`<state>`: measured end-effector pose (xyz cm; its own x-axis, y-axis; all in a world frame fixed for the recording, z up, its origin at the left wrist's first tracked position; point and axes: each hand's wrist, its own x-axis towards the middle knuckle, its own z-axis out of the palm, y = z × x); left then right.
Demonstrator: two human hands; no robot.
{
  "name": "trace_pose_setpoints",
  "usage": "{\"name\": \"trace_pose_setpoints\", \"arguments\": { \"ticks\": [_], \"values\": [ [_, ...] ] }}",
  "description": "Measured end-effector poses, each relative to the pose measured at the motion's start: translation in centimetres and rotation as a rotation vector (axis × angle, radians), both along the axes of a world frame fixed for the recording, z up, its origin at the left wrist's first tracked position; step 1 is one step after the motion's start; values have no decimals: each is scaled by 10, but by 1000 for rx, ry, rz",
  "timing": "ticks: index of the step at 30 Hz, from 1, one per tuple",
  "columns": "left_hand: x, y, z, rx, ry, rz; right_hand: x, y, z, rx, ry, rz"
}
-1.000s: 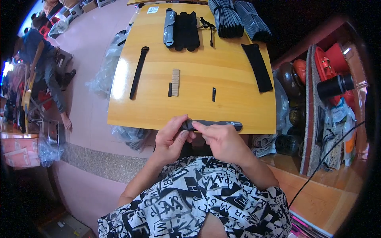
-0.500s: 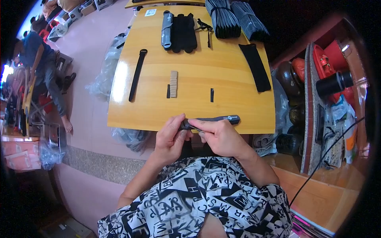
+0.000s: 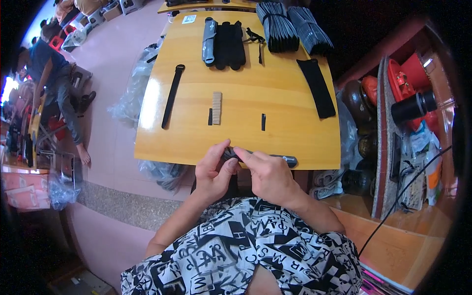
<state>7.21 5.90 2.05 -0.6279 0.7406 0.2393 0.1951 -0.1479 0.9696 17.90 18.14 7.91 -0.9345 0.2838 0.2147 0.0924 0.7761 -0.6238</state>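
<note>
At the near edge of the table, my left hand (image 3: 212, 169) is closed around one end of a dark grey fabric strap (image 3: 290, 160). Thumb and fingers of my right hand (image 3: 271, 176) are pinched at that same end, close against the left fingertips. The strap's other end, with a small pale mark, sticks out to the right behind my right hand. My fingers hide most of its middle. Beyond the hands lie a beige ribbed strip (image 3: 217, 108) and two short black pieces, one beside the strip and the other a black tab (image 3: 263, 122) farther right.
A long black strap (image 3: 173, 97) lies at the left, a wide black band (image 3: 317, 89) at the right. Farther back are a rolled grey piece (image 3: 209, 42), black pads (image 3: 229, 45) and bundled dark strips (image 3: 278, 27). A shelf stands right; another person (image 3: 54, 73) sits far left.
My right hand has turned and shifted slightly, now covering more of the strap. The left hand keeps its grip. The whole view has tipped a little, so the table sits slightly lower.
</note>
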Motion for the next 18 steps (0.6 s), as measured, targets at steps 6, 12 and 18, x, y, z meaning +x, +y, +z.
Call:
{"name": "trace_pose_setpoints", "arguments": {
  "ticks": [6, 12, 18],
  "values": [
    [3, 1, 9, 110, -66, 48, 0, 12, 3, -918, -70, -38],
    [2, -3, 14, -8, 50, 40, 0, -1, 21, -29, 25, 60],
    [-3, 1, 18, -37, 300, 114, -3, -8, 17, 324, -101, 34]
  ]
}}
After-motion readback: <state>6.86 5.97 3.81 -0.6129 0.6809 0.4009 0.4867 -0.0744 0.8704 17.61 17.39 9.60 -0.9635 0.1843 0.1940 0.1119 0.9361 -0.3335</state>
